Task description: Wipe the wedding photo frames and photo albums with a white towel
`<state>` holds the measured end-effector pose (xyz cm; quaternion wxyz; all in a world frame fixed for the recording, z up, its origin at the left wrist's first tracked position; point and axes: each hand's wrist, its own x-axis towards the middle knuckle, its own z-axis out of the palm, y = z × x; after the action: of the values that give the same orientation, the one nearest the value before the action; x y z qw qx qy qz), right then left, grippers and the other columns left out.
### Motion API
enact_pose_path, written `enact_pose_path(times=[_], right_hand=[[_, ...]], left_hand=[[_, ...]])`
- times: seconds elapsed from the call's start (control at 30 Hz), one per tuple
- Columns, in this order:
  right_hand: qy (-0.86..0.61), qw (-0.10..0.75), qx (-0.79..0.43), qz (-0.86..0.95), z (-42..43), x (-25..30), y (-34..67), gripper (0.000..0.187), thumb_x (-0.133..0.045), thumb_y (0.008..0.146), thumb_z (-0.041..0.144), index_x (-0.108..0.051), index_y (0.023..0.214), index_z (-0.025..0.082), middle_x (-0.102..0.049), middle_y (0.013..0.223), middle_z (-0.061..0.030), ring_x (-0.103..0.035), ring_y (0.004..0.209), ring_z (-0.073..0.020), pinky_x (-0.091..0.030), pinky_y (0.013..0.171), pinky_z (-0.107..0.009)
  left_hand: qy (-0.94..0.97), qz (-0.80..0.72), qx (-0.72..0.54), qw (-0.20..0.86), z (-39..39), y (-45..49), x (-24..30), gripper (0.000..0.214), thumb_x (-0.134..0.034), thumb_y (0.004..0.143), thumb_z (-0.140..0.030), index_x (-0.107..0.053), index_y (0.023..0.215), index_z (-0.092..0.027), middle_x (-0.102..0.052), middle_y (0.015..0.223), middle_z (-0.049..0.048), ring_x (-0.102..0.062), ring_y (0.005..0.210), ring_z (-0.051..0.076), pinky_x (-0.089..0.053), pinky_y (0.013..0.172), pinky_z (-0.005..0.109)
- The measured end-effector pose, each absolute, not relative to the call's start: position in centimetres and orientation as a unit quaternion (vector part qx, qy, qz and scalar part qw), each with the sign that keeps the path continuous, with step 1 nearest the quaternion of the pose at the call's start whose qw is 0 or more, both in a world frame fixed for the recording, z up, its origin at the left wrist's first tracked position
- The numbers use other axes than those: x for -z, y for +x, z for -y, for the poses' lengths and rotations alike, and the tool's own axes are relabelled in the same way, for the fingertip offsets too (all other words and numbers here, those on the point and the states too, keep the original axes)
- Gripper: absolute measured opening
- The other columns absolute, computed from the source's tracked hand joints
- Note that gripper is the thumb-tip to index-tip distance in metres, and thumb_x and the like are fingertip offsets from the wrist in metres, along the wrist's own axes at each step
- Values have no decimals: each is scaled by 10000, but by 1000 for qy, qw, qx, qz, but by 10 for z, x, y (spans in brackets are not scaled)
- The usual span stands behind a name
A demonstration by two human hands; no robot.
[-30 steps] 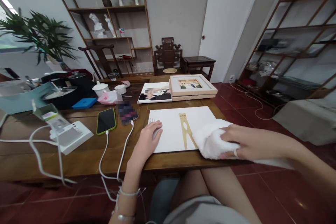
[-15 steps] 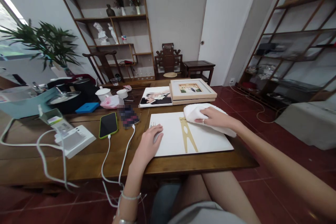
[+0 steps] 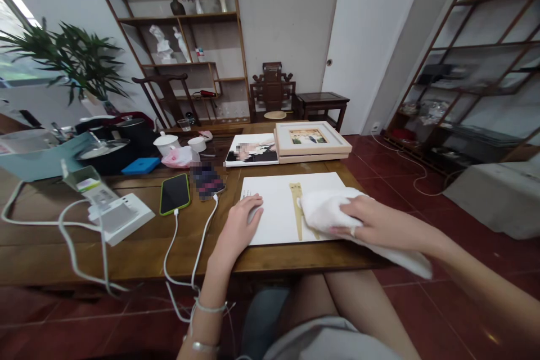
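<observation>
head shows wooden table [image 3: 291, 259], red floor [image 3: 375, 171], right hand [image 3: 369, 220] clutching cloth [image 3: 321, 208], left hand [image 3: 241, 222] flat.

"Where's that camera sitting?"
"Worn on the head, looking forward and down across the table [image 3: 287, 257]."
"How near?"
"Left hand [image 3: 241, 220] close at seven o'clock, right hand [image 3: 370, 219] at four; chair [image 3: 273, 89] farther off at twelve, plant [image 3: 80, 62] at ten."

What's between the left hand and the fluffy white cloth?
The head view shows a slim gold shape on the rectangular white board, partly hidden by the cloth, with bare board toward the left hand.
</observation>
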<state>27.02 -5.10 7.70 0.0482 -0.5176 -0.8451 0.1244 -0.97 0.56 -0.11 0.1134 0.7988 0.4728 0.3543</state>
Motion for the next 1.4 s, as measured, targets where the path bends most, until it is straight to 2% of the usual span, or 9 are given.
enact_pose_path(times=[0.37,0.5,0.6,0.7,0.83,0.97,1.1,1.2,1.4], right_hand=[[-536,133,-42,833,-48,-56,233,385,-350,883,406,-591,749,138,-653,837,-131,-578,776,-235,-365,666,-290],[-512,131,-35,848,-26,-50,223,225,-403,839,224,-607,827,130,-645,950,-148,-576,924,-259,-392,788,-342],[-458,122,-27,880,14,-45,216,221,-452,728,88,-609,879,128,-600,1108,-181,-403,1224,-307,-291,977,-478],[-414,95,-77,902,56,-47,211,220,-480,671,55,-613,821,146,-604,1122,-178,-312,1302,-304,-214,1036,-526],[-393,93,-118,907,79,-55,211,203,-493,667,59,-610,796,165,-571,1193,-152,-373,1263,-279,-276,1022,-457],[-476,113,-94,867,50,-54,216,172,-449,782,149,-602,861,157,-585,1133,-147,-539,1029,-261,-402,833,-358],[-530,118,-47,838,-4,-53,219,263,-389,872,294,-594,835,133,-634,912,-138,-570,854,-243,-384,724,-307],[-527,122,-33,840,-37,-54,216,338,-344,902,363,-591,851,138,-646,907,-134,-572,864,-244,-371,721,-296],[-494,78,33,865,-40,-53,198,219,-418,806,144,-605,912,107,-624,1002,-186,-556,989,-291,-372,834,-383]], left_hand=[[799,-468,-360,113,-5,-10,1,196,-506,826,-206,-648,957,-172,-650,1079,87,-584,1051,223,-442,959,419],[801,-463,-364,108,-5,-10,1,198,-503,826,-205,-648,958,-179,-652,1075,82,-588,1044,222,-448,950,421],[800,-463,-366,112,-5,-10,1,200,-504,825,-205,-647,962,-179,-650,1079,83,-588,1043,220,-441,958,421],[798,-465,-365,117,-5,-10,1,203,-505,822,-202,-647,964,-173,-647,1085,87,-582,1052,221,-434,965,417],[800,-461,-366,115,-6,-10,2,196,-511,818,-203,-647,957,-175,-651,1073,85,-587,1041,220,-443,954,414],[801,-461,-365,112,-6,-10,1,195,-509,820,-205,-651,952,-178,-653,1070,84,-587,1043,221,-440,957,418],[801,-463,-363,110,-6,-11,0,199,-505,822,-204,-649,958,-181,-652,1076,82,-589,1040,220,-446,950,420],[801,-465,-360,111,-6,-11,1,194,-507,822,-205,-649,952,-180,-652,1077,82,-588,1043,222,-448,949,416],[804,-464,-355,112,-8,-12,4,196,-502,830,-210,-646,959,-173,-644,1091,86,-574,1066,222,-430,968,418]])
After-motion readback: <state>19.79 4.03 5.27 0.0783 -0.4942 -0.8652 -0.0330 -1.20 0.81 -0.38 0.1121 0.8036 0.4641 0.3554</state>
